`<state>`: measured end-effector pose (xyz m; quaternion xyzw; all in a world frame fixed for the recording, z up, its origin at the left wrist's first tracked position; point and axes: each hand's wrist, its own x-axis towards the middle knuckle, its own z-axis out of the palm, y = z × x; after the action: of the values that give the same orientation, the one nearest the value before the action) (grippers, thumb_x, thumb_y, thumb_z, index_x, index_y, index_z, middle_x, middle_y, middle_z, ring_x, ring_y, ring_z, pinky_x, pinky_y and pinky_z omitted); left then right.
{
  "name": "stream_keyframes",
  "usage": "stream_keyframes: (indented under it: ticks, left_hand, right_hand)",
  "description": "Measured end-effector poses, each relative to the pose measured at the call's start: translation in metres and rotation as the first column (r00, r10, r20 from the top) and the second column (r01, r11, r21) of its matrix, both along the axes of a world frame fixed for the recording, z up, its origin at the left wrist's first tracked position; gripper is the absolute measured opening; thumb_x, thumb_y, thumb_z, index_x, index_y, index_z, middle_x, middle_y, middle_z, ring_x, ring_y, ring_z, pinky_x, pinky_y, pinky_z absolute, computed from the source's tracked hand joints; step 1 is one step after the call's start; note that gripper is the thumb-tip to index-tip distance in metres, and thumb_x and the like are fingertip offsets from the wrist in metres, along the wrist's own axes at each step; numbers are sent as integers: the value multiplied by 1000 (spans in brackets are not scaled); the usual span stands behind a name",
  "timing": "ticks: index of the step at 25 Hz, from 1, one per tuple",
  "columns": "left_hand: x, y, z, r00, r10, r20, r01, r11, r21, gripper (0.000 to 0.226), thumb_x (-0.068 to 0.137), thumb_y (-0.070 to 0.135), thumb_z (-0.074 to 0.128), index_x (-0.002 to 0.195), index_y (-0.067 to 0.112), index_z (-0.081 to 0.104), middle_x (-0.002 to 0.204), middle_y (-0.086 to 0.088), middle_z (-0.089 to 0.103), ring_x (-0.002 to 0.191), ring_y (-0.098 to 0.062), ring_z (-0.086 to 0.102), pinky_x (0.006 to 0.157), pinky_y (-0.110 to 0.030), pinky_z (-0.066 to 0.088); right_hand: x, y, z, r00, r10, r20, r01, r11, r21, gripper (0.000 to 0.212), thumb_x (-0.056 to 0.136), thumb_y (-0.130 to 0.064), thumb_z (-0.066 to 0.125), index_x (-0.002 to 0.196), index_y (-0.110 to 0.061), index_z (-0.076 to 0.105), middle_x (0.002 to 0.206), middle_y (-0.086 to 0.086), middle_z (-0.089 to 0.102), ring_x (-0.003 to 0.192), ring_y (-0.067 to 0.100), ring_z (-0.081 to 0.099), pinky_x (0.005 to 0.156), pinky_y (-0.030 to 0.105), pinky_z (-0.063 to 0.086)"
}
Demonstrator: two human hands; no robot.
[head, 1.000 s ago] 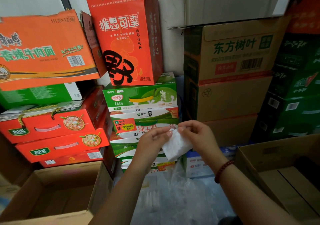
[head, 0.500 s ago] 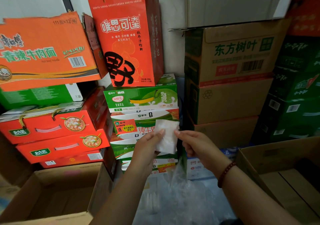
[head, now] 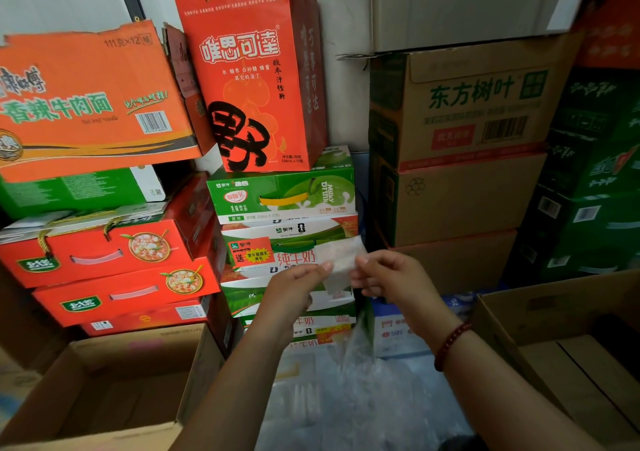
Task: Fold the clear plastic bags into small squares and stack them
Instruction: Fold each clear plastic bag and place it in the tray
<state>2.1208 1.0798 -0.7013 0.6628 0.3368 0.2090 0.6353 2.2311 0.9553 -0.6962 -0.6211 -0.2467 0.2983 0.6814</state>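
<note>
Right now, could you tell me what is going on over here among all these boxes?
A person is folding clear plastic bags by hand. Both hands hold one folded bag up in front of the stacked milk cartons: the left hand pinches its left edge and the right hand pinches its right edge. It is already a small, roughly square piece. A loose pile of clear bags lies below the arms, with an open cardboard box on each side.

The tall red gift bag [head: 249, 69] reads "唯思可達" above a large black "野". The orange carton [head: 86, 104] reads "香辣牛肉面" and "111克×12". The brown carton [head: 460, 104] shows green "东方树叶". The green milk carton [head: 284, 194] reads "Milky Drink"; the carton beneath [head: 277, 253] reads "纯牛奶".
</note>
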Motion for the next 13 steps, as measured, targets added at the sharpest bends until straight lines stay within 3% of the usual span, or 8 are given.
stream_keyframes:
  ticks: [2,5,8,13]
  left_hand:
    - [-1,0,0,1000,1,16,-1,999,-53,21,88,35,64,93,16,70,66,11,61,59,-11,53,52,-21,36]
    - [0,-3,-1,997,2,80,11,988,-156,19,90,30,63,96,13,68,90,0,72,78,-14,70,60,-24,47]
    - [3,-7,-2,987,11,160,19,983,-185,22,91,25,61,101,6,68,100,-8,73,90,-16,71,65,-23,55]
    - [8,-16,-3,968,55,243,-9,982,-187,35,86,27,66,108,0,60,109,-14,68,91,-21,71,75,-30,58]
  right_hand:
    - [-1,1,-1,998,-24,60,23,1000,14,14,90,-17,61,80,-11,68,79,5,72,71,10,68,60,16,52]
    - [-2,3,-3,993,-68,97,64,997,44,17,88,-21,64,74,-12,68,84,8,72,76,10,67,64,18,53]
    - [-3,4,-4,986,-119,116,112,991,67,22,87,-21,65,70,-8,67,86,17,69,77,16,64,75,28,55]
    - [-3,4,-4,979,-121,162,112,992,63,25,86,-21,66,67,-5,64,85,22,66,79,24,63,82,39,53]
